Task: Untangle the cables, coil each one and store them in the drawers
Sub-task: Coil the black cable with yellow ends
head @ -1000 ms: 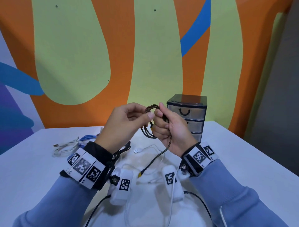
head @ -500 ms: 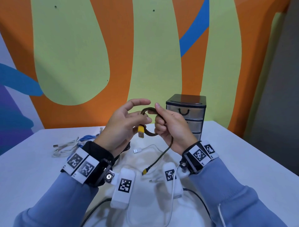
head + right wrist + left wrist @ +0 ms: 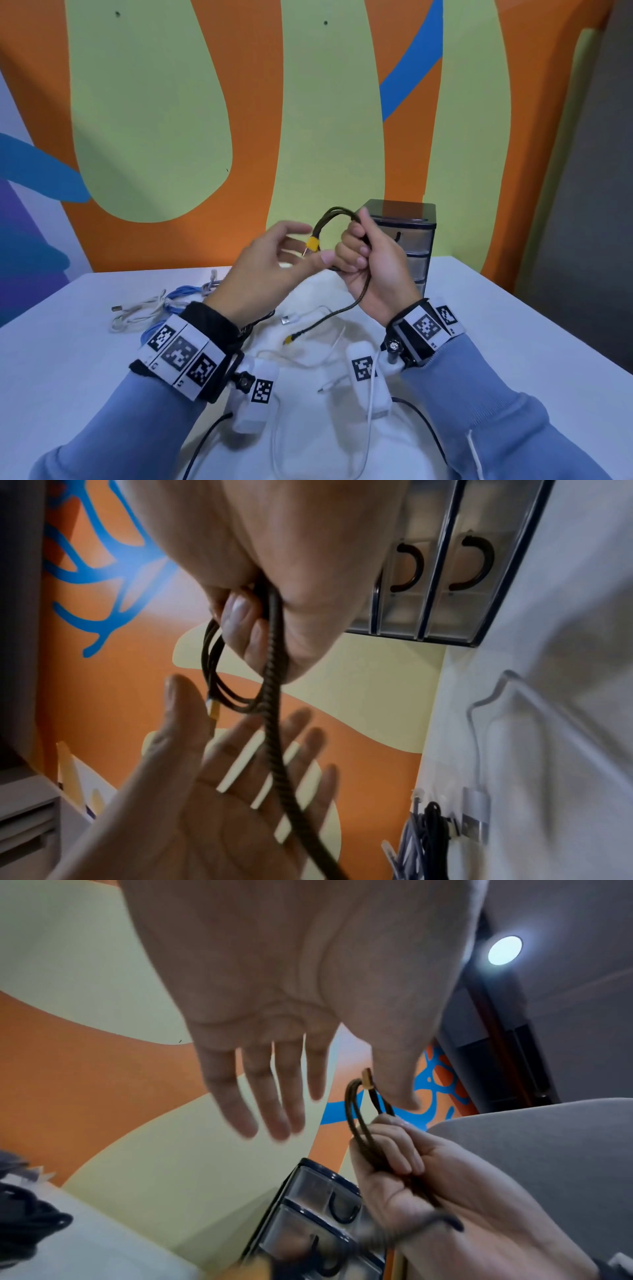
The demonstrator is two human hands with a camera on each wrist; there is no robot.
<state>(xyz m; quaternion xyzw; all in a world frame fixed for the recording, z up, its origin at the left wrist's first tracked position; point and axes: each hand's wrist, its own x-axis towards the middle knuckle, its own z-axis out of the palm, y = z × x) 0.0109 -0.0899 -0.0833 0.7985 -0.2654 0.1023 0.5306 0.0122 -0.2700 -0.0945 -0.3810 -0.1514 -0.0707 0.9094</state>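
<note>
Nearest us in the head view, a white cable (image 3: 337,346) loops on the white table (image 3: 513,342) between our sleeves. Above it our right hand (image 3: 373,270) has its fingers curled round the dark braided cable (image 3: 334,214), gripping a small coil whose free length hangs to a yellow-tipped plug (image 3: 289,339) over the table. Our left hand (image 3: 270,270) is spread wide with straight fingers and holds nothing, just beside the coil's other yellow plug (image 3: 313,244). The left wrist view shows the open palm and the looped strands passing through the right fist, which the head view hides. The right wrist view adds the loose strand crossing in front of the left palm. To our left lies a tangle of white, blue and black cables (image 3: 161,305). Farthest, the drawer unit (image 3: 416,240) stands at the wall; its drawers look closed, and we cannot tell what is in them
</note>
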